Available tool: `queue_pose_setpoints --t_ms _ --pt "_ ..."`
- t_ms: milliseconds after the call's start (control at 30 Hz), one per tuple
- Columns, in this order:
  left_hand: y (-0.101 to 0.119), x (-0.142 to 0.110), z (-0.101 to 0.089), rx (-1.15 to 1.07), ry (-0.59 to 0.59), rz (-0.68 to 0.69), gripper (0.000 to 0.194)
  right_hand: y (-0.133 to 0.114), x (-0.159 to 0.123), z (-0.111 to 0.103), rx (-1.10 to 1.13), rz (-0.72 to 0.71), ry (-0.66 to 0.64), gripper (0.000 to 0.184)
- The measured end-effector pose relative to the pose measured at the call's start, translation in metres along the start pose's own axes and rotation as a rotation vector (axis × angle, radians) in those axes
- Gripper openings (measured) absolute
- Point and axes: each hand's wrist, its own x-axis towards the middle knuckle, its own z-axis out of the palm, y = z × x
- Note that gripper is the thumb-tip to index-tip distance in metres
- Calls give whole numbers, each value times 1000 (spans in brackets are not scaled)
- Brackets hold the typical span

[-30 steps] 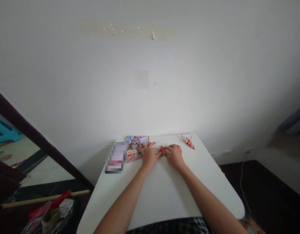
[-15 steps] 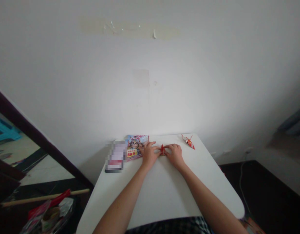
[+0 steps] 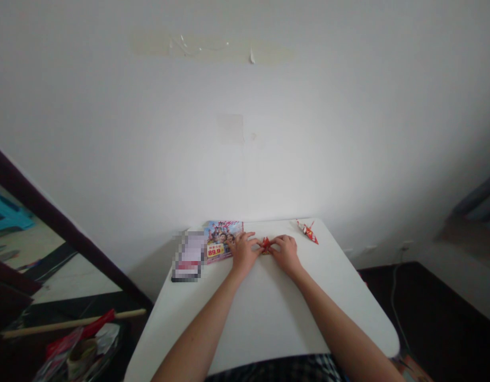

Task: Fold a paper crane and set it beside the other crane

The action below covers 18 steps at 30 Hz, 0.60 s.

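Both of my hands rest at the far side of a white table (image 3: 264,313), pinching a small red folded paper piece (image 3: 265,244) between them. My left hand (image 3: 242,251) holds its left side with the fingertips pressed together. Gripping the right side of the same piece is my right hand (image 3: 285,251), fingers curled. The paper is tiny and its exact shape is hard to make out.
A colourful printed leaflet (image 3: 221,239) lies just left of my left hand, beside a blurred flat object (image 3: 188,255). A finished red folded paper figure (image 3: 307,231) sits at the far right corner. The wall stands right behind the table. Clutter and a wooden stick (image 3: 73,322) lie on the floor at left.
The hands have barely shifted. The red paper piece between the fingertips looks slightly more spread out than a second ago.
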Motion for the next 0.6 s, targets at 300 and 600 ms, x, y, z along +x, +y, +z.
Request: queue_pose_setpoints --t_ms 300,600 --pt "-7 4 0 0 -17 34 9 2 1 1 -13 -25 40 11" --pt "-11 5 -1 8 -60 73 5 7 4 3 146 -168 69 8"
